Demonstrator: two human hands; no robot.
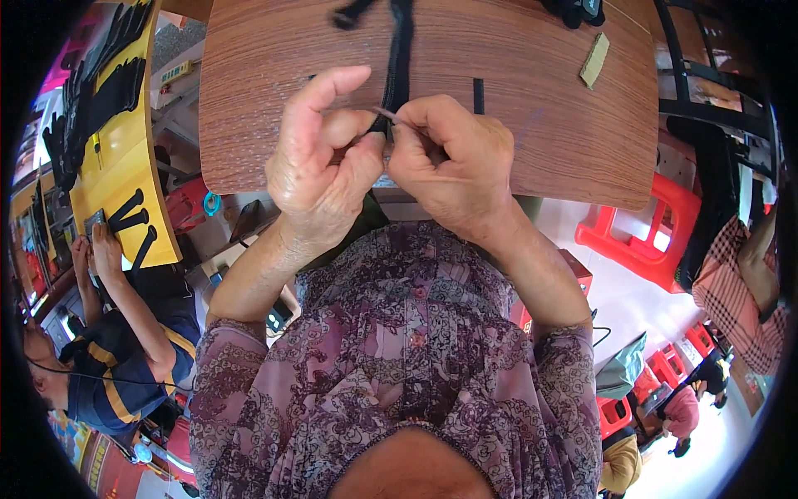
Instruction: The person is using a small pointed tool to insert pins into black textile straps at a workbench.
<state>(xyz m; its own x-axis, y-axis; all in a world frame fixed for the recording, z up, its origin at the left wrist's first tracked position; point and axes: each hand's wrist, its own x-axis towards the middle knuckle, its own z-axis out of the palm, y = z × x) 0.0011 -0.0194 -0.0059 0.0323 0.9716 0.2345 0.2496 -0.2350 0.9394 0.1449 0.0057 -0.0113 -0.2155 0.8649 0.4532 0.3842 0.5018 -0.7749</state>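
Observation:
A long black fabric strip (400, 58), zipper-like along one edge, runs from the far edge of the table down to my hands. My left hand (324, 158) pinches its near end between thumb and a bent finger, while the index finger sticks out above. Close against it, my right hand (457, 150) is closed, thumb and index finger pressed together. A thin, dark, pointed piece (386, 112) juts from that pinch toward the left fingertips. Its kind is too small to make out, and the fingers hide part of the strip's end.
The brown wood-grain table (291, 50) carries a short black strip (479, 96), a tan piece (594, 61) and a black object (578, 10). On the left, a co-worker's hands (101, 249) work at a yellow table (166, 224). A red stool (644, 229) stands right.

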